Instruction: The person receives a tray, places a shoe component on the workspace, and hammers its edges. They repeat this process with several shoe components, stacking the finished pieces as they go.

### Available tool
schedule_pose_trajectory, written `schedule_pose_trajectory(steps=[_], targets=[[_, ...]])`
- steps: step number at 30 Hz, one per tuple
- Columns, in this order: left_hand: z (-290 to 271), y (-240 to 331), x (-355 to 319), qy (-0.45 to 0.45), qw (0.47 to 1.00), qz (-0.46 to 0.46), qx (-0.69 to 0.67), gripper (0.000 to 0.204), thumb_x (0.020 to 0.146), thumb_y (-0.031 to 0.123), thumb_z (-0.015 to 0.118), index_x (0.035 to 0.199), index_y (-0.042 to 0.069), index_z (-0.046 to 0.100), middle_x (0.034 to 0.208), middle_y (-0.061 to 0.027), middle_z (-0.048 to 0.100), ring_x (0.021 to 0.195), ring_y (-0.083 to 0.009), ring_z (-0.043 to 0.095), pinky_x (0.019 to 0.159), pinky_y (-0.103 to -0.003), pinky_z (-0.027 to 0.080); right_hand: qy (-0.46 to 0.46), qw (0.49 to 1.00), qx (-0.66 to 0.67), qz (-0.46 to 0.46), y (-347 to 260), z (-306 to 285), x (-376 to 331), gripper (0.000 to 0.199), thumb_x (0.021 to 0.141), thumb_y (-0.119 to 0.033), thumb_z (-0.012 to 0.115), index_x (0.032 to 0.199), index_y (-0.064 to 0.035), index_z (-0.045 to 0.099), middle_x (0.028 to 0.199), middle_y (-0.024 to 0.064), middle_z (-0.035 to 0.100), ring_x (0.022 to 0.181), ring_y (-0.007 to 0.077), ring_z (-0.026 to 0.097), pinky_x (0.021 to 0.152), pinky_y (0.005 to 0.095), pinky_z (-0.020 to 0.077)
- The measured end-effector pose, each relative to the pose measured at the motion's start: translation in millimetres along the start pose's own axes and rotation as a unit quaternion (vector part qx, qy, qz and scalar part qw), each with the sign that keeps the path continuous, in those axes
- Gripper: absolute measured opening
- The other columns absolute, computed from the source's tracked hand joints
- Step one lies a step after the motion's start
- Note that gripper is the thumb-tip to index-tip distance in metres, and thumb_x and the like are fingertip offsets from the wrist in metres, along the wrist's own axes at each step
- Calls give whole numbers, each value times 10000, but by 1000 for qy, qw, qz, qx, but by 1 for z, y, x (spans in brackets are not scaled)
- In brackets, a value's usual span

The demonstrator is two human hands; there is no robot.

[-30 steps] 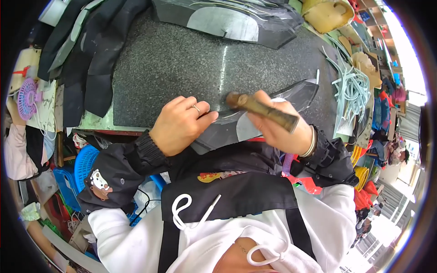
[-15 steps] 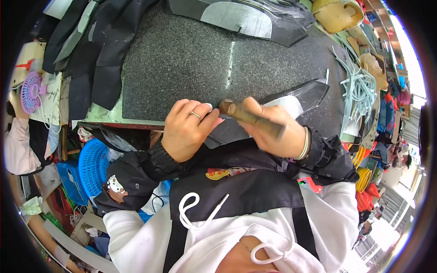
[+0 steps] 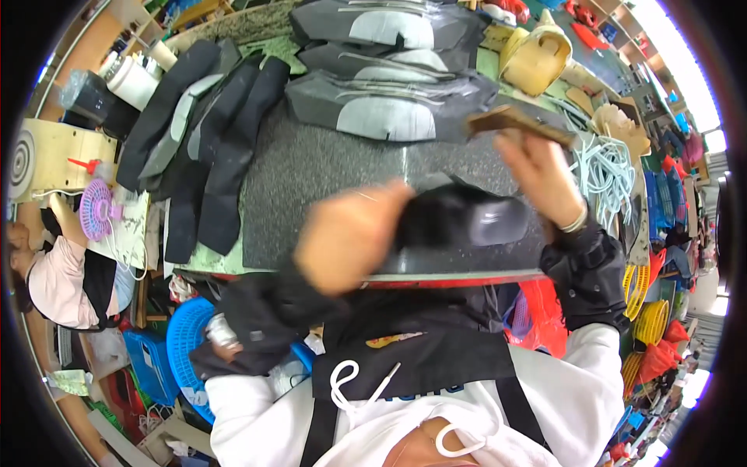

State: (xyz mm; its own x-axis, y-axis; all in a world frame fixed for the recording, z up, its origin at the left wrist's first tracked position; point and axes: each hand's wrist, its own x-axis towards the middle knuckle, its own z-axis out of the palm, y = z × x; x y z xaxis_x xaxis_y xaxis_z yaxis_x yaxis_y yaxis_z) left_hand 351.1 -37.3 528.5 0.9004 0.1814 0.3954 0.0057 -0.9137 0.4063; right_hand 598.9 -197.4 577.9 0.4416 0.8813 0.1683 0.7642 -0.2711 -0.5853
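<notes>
Brown tool (image 3: 520, 122) shifted to far right of slab (image 3: 292, 175), right hand (image 3: 541, 173) fingers curled round it; left hand (image 3: 350, 233) blurred beside black piece (image 3: 443, 214), finger state: can't tell.

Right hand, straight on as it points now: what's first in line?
Beyond the brown tool it holds, the right hand would likely meet the nearest dark piece of those laid out ahead; height is unclear, so it might pass above.

Left hand (image 3: 350, 237) smeared by motion, grip on black piece (image 3: 447, 214) unclear. Piece blurred too, soft outline, hides part of dark slab (image 3: 303, 171). Brown tool (image 3: 520, 123) in right hand (image 3: 541, 171) blurred, details lost. Farthest grey panel (image 3: 389, 29) cut off by upper edge.
</notes>
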Motion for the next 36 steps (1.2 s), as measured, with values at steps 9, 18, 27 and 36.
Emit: schedule_pose_trajectory(steps=[9, 18, 27, 36], targets=[[-101, -128, -48, 156, 891, -172, 391, 268, 818, 63, 661, 1084, 32, 653, 1188, -165, 621, 1126, -328, 574, 974, -440, 436, 88, 992, -53, -73, 43, -7, 54, 399, 866, -212, 685, 1197, -31, 556, 776, 81, 574, 765, 195, 589, 675, 344, 476], [4, -119, 107, -3, 976, -12, 219, 449, 688, 456, 776, 865, 70, 629, 852, -76, 587, 917, -277, 565, 802, -405, 414, -21, 969, -223, -107, -3, 85, 172, 622, 712, -463, 783, 1014, 28, 549, 805, 183, 664, 748, 358, 685, 665, 431, 546], [18, 59, 43, -29, 957, 233, -170, 194, 784, 246, 732, 732, 102, 612, 736, -72, 574, 693, -282, 582, 635, -406, 457, -13, 960, -242, -141, 17, 86, 182, 593, 722, -470, 775, 950, 36, 567, 790, 168, 666, 749, 383, 680, 669, 443, 552], [24, -2, -35, -183, 968, -166, -37, 344, 852, 427, 672, 847, 92, 593, 667, -161, 623, 644, -370, 633, 565, -453, 477, -78, 977, 41, -193, -15, 5, 34, 204, 902, -148, 653, 1067, -27, 653, 845, 117, 643, 689, 287, 637, 618, 351, 491]])
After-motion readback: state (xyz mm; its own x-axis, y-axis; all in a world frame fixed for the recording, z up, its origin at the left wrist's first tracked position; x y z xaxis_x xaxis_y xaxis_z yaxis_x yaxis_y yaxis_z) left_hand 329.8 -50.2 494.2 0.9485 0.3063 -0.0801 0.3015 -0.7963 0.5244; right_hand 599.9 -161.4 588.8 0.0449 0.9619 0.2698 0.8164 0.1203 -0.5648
